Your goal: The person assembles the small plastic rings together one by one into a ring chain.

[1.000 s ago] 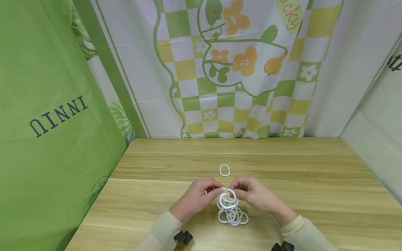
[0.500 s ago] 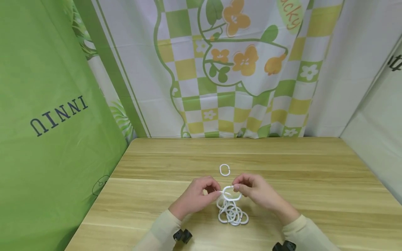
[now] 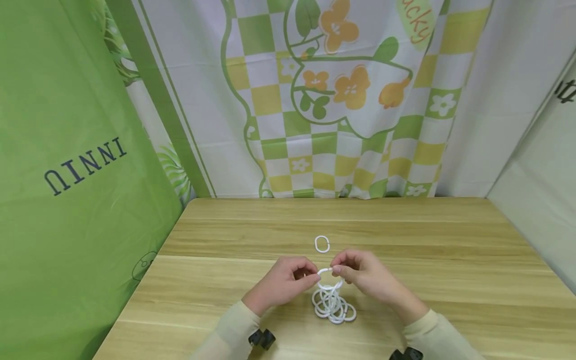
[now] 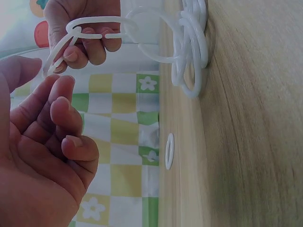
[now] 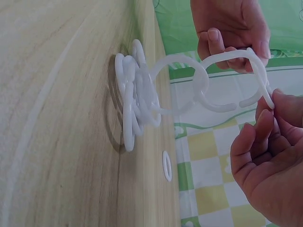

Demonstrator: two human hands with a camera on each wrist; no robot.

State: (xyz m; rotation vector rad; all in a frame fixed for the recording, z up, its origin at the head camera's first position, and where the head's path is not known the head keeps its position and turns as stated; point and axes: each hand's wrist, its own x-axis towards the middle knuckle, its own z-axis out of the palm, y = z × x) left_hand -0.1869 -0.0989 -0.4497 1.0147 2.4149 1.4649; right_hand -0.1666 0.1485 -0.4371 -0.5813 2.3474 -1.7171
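Chain of white rings [image 3: 330, 300], head view: top link pinched between left hand [image 3: 282, 282] and right hand [image 3: 366, 277], pile on worktop [image 3: 450, 260]; lone ring [image 3: 321, 244] beyond. Left wrist: fingers [image 4: 61, 106] barely gripping; could slip. Right wrist: fingers [image 5: 258, 137] clamped; split link could unhook, gap hard to judge.

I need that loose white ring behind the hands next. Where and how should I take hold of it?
The loose ring lies flat on the table, apart from the chain. Probably best to come from straight above and pinch its two long sides, or slide a fingertip under one end; nothing crowds it.
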